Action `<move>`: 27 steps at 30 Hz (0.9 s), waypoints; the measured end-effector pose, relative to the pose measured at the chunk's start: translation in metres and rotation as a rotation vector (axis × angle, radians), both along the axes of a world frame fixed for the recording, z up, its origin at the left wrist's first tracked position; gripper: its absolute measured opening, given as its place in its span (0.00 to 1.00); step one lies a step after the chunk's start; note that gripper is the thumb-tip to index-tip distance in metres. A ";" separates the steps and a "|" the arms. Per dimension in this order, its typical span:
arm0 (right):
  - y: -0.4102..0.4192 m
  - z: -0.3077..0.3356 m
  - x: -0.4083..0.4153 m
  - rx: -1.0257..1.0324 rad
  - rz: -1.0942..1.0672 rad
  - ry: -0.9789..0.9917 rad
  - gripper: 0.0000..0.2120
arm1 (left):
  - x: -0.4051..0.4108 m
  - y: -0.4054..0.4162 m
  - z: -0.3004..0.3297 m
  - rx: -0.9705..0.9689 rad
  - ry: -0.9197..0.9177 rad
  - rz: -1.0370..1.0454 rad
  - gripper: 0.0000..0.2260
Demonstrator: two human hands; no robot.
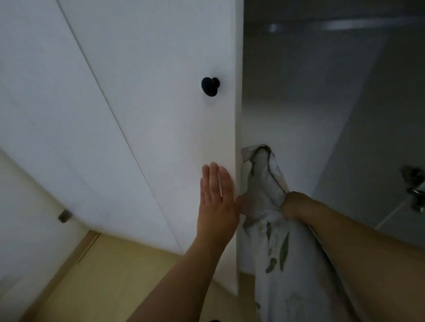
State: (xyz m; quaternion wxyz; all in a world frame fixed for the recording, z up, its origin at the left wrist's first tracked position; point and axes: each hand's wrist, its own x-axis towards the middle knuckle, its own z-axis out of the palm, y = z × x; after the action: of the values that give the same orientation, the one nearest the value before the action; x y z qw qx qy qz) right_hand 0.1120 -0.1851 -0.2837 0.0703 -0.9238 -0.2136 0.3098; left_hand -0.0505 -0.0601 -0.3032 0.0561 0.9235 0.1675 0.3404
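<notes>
A white wardrobe door (157, 114) with a black round knob (210, 86) fills the left and middle of the head view. My left hand (216, 201) lies flat with straight fingers against this door near its right edge. My right hand (292, 205) grips a bunched white cloth with green leaf print (277, 243), which hangs down along my right forearm. The top of the cloth reaches into the open wardrobe compartment (300, 97) to the right of the door. Most of my right hand's fingers are buried in the fabric.
Inside the open compartment a metal hanging rail (334, 25) runs across the top. An open door with a metal hinge (417, 197) stands at the far right. Yellowish floor (102, 285) lies at the lower left, beside a white wall with a small stopper (64, 216).
</notes>
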 end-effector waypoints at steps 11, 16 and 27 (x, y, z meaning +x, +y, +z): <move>0.018 -0.003 0.005 0.046 -0.273 0.002 0.31 | 0.072 0.059 -0.010 0.178 0.195 -0.051 0.41; 0.028 -0.007 -0.003 0.008 -0.419 0.006 0.30 | 0.092 0.093 -0.010 0.276 0.252 -0.135 0.40; 0.016 -0.008 -0.045 -0.073 -0.655 -0.023 0.21 | 0.092 0.093 0.004 0.239 0.307 -0.262 0.40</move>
State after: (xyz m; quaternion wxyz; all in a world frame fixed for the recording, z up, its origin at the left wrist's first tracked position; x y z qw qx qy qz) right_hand 0.0672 -0.1687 -0.2916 0.1308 -0.9487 0.1055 0.2679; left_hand 0.0411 0.0327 -0.2997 -0.0358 0.9784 0.0112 0.2033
